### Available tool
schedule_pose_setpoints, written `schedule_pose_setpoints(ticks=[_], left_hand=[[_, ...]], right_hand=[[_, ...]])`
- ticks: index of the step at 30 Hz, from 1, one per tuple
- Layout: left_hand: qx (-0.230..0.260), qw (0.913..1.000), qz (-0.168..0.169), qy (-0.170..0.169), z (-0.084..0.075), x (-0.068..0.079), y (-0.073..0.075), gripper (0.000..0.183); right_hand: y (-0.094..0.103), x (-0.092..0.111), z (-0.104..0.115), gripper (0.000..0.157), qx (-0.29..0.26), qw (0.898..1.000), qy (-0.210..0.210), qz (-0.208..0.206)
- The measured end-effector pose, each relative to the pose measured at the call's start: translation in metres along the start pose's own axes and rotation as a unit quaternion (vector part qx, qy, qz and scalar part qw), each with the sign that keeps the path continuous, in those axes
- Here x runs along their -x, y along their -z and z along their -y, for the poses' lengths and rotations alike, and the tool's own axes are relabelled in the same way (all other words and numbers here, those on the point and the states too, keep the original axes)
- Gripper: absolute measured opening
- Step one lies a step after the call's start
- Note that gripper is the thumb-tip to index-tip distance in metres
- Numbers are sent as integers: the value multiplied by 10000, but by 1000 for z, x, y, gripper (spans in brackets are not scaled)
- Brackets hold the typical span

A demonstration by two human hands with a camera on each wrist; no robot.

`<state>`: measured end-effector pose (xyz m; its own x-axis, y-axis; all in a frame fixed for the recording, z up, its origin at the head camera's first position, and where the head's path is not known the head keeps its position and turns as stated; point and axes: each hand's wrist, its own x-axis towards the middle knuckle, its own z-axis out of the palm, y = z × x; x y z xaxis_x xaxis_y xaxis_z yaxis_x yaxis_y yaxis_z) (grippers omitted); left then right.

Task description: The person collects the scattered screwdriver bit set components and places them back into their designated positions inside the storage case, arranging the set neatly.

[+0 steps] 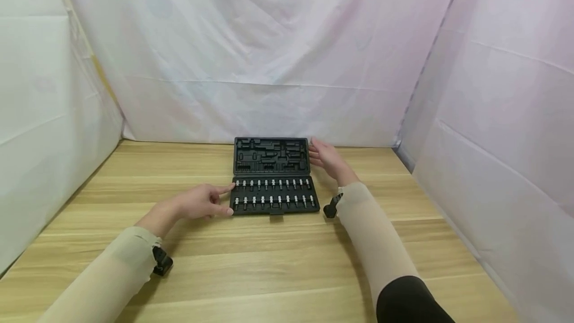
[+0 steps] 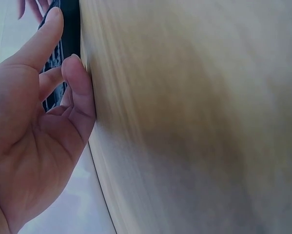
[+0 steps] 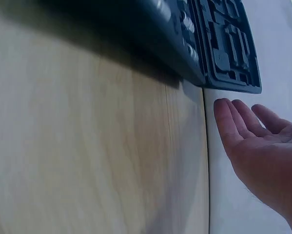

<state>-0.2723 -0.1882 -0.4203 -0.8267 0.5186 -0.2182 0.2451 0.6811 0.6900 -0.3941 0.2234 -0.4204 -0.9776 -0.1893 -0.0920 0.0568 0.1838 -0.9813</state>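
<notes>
A black socket bit case (image 1: pixel 276 208) lies opened out on the table, its lid (image 1: pixel 271 155) at the back with moulded recesses. Two rows of silver-topped bits (image 1: pixel 271 200) sit in the front half. My left hand (image 1: pixel 202 200) is at the case's left side, its straight index finger and thumb touching the edge near the front corner while the other fingers curl in. Beside the lid's right edge is my right hand (image 1: pixel 329 158), fingers extended; the right wrist view shows its palm (image 3: pixel 270 151) holding nothing. Whether its fingertips touch the lid I cannot tell.
The wood-grain table (image 1: pixel 251 273) extends in front of the case and to both sides. White cloth hangs behind it (image 1: pixel 269 64) and along the left and right sides. Both wrists carry small black cameras.
</notes>
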Motion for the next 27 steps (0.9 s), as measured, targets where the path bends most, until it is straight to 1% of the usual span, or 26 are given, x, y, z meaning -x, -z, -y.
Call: schedule_pose_setpoints(ticks=[2,6,9,12,20,22,27], left_hand=[[-5,10000,8,4,-1,0,0,93],[-44,10000,20,47,-4,0,0,93],[-90,9999,31,47,-6,0,0,92],[-96,9999,51,78,-8,0,1,93],[-235,9997,74,4,-7,-2,2,92],[-210,9998,64,38,-6,-3,2,91],[-188,9998,114,-34,-5,-4,3,91]], right_hand=[[-2,-2,0,81,-46,10000,-39,-2],[-3,-3,0,75,-187,9998,-75,56],[-2,-1,1,70,-403,9992,-35,68],[0,3,3,68,-610,9981,11,65],[3,15,12,71,-751,9971,95,30],[3,18,14,71,-781,9969,104,14],[2,26,17,71,-767,9968,194,-138]])
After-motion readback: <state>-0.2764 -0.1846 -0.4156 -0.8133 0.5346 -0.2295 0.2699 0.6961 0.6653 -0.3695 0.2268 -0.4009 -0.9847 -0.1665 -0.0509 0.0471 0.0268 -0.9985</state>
